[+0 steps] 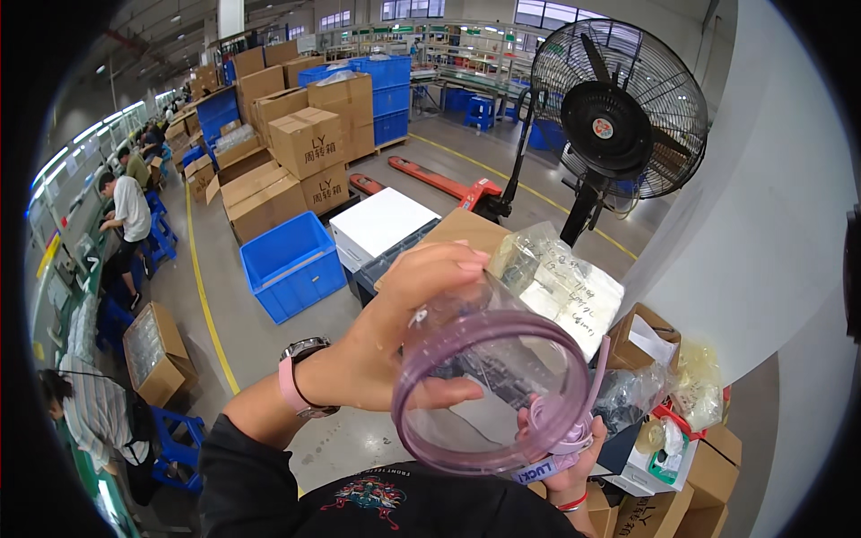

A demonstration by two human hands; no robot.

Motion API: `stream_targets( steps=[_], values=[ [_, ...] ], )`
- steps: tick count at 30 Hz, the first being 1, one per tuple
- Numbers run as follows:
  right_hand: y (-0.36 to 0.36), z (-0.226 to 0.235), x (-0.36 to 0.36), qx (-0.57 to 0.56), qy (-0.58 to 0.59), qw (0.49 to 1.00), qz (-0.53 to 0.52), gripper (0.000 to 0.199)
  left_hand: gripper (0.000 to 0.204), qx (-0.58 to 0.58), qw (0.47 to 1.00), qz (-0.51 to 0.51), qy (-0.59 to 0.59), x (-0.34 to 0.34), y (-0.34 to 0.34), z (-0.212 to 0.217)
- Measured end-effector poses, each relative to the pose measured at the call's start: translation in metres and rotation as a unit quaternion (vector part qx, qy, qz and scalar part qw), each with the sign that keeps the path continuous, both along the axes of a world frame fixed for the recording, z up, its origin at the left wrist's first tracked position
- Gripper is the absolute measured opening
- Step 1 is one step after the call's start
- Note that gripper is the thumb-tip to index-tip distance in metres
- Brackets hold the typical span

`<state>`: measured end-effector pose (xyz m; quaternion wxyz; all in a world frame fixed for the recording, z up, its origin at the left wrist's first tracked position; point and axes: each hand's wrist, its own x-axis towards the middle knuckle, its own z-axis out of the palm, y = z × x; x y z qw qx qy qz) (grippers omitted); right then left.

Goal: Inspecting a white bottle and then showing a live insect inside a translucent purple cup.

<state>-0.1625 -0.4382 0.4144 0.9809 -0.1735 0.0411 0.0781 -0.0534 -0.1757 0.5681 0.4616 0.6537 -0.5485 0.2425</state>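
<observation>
My left hand [381,327] wraps round a clear plastic cup [414,363] with a translucent purple rim. The cup is tilted so its wide round mouth faces me. Lower right, behind the cup, my right hand [581,462] grips a lilac lid [578,434] with a straw-like stem and a printed strap. Part of that hand and lid shows only through the clear wall, so I cannot tell whether lid and cup touch. A watch with a pink strap [291,381] is on my left wrist, and a red band circles my right one.
A large black fan [614,117] stands at the right by a white pillar [700,233]. Ahead are a blue crate [291,266], a white box [386,224], stacked cartons [309,143] and a red pallet jack [439,179]. Bagged parts lie right. People sit along a left-hand line.
</observation>
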Motion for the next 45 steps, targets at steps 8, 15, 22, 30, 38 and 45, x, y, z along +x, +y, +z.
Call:
stream_targets(
  steps=[8, 15, 22, 30, 38, 45],
  values=[
    [-0.004, -0.013, 0.0, 0.049, 0.02, 0.999, 0.011, 0.069, 0.081, -0.036, 0.998, -0.013, -0.046, -0.01, -0.006, 0.026],
    [-0.001, -0.007, -0.002, 0.042, -0.016, 0.999, 0.013, 0.069, 0.078, 0.021, 0.994, 0.029, -0.106, -0.028, -0.001, 0.068],
    [-0.004, -0.012, 0.001, -0.022, -0.051, 0.998, 0.028, 0.068, 0.092, 0.007, 0.995, 0.027, -0.097, -0.033, 0.0, 0.056],
    [-0.001, -0.012, -0.001, 0.063, -0.006, 0.998, 0.019, 0.067, 0.079, 0.003, 0.991, -0.019, -0.133, -0.001, 0.001, 0.045],
    [-0.001, -0.013, 0.001, 0.098, -0.029, 0.994, 0.037, 0.067, 0.091, 0.029, 0.996, 0.032, -0.08, -0.045, -0.004, 0.062],
    [0.009, 0.003, -0.004, 0.293, 0.013, 0.956, 0.026, 0.068, 0.087, 0.018, 0.997, 0.033, -0.072, -0.052, -0.002, 0.07]
  ],
)
